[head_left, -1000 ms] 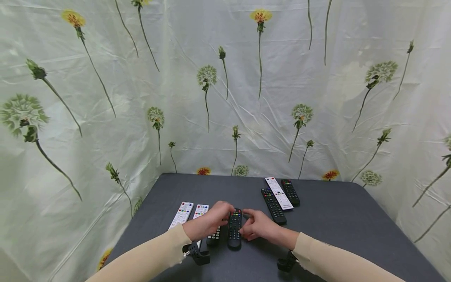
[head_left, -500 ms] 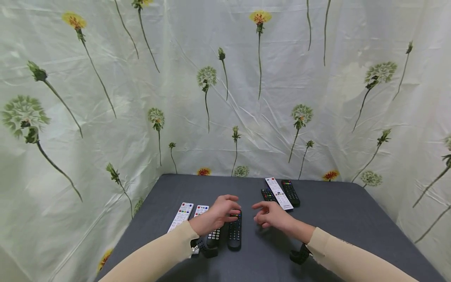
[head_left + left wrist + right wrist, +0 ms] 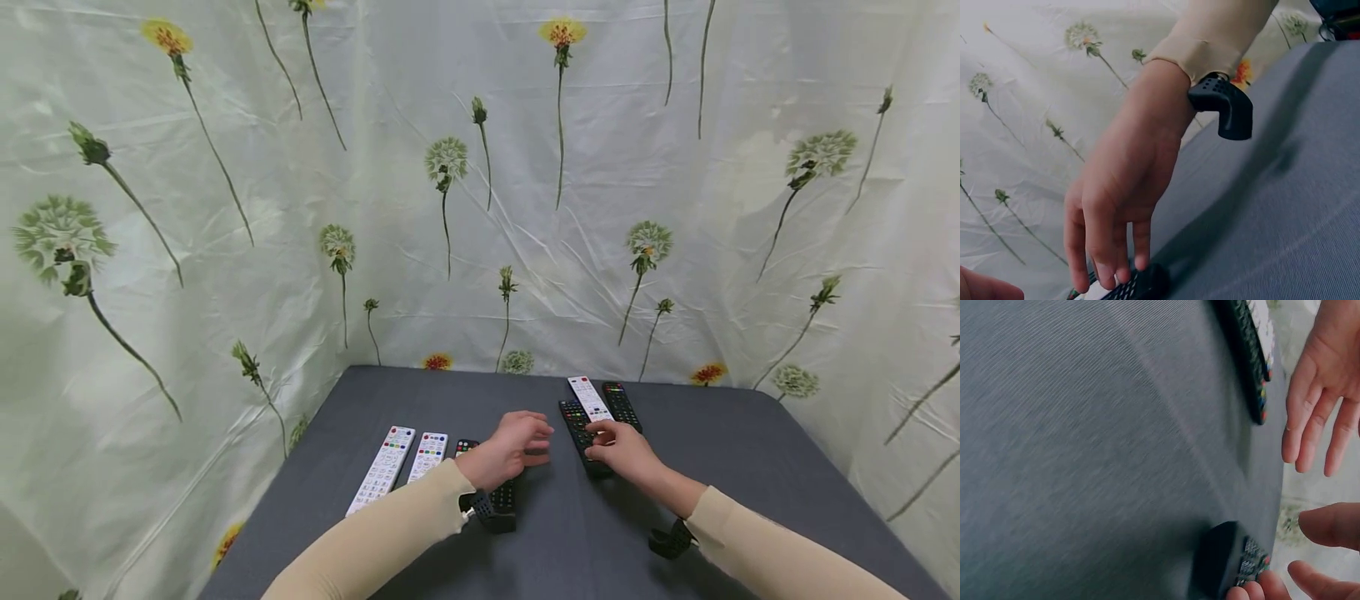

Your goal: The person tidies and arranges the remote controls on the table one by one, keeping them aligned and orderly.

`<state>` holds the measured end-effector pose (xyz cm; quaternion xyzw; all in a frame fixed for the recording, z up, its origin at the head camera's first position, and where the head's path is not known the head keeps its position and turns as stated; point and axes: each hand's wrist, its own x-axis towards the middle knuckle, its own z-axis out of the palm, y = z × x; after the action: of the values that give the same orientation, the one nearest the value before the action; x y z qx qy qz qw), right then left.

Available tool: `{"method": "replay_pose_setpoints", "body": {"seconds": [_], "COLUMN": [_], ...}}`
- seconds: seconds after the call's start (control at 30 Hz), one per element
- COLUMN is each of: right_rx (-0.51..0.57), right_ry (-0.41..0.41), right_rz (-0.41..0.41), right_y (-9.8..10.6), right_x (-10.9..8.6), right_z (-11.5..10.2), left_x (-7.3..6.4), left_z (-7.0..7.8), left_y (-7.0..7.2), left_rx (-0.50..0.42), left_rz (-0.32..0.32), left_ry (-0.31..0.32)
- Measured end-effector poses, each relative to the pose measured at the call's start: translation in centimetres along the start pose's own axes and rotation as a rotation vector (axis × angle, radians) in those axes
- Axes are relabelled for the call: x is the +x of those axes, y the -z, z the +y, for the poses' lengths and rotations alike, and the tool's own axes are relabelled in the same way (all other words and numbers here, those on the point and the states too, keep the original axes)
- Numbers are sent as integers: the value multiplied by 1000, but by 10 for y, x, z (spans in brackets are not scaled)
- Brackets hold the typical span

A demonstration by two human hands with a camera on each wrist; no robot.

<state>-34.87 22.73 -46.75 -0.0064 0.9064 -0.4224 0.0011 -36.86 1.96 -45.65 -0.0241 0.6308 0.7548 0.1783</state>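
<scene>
My right hand (image 3: 628,454) is at the near end of a white remote control (image 3: 590,398), which lies slantwise over a black remote control (image 3: 576,429). In the right wrist view its fingertips (image 3: 1274,586) are at the black remote (image 3: 1250,559), with the thumb held apart. Whether they touch the white remote cannot be told. My left hand (image 3: 513,450) hovers with loose, bent fingers, holding nothing, above and just right of a black remote (image 3: 504,500) that it partly hides. Another black remote (image 3: 467,446) shows beyond the left wrist.
Two white remotes, one farther left (image 3: 381,471) and one beside it (image 3: 427,454), lie on the dark grey table (image 3: 720,492). A third black remote (image 3: 619,404) is at the pile's right. A flowered curtain (image 3: 390,183) hangs behind the table.
Both hands have left the black remote in the row. My right hand has moved right and forward to the remote pile; my left hand has lifted and shifted right.
</scene>
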Motion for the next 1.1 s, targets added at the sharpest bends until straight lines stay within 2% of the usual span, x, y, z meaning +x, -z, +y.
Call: {"method": "replay_pose_setpoints", "body": {"seconds": [0.3, 0.43, 0.57, 0.77, 0.9, 1.1], "right_rx": [-56, 9, 79, 129, 154, 198], "right_ry": [-42, -59, -66, -81, -84, -89], "right_rz": [58, 47, 28, 55, 48, 24], "right_y": [11, 8, 4, 3, 3, -1], "right_x": [-3, -4, -4, 0, 1, -1], "right_z": [24, 28, 31, 29, 27, 31], "left_x": [17, 25, 31, 34, 36, 37], "left_z": [-17, -24, -31, -36, -39, -43], "left_y": [-42, -59, -70, -75, -74, -68], "left_rx": [-49, -53, 2, 98, 118, 101], "left_rz": [69, 116, 167, 184, 178, 166], "left_ry": [38, 53, 38, -32, -68, -29]}}
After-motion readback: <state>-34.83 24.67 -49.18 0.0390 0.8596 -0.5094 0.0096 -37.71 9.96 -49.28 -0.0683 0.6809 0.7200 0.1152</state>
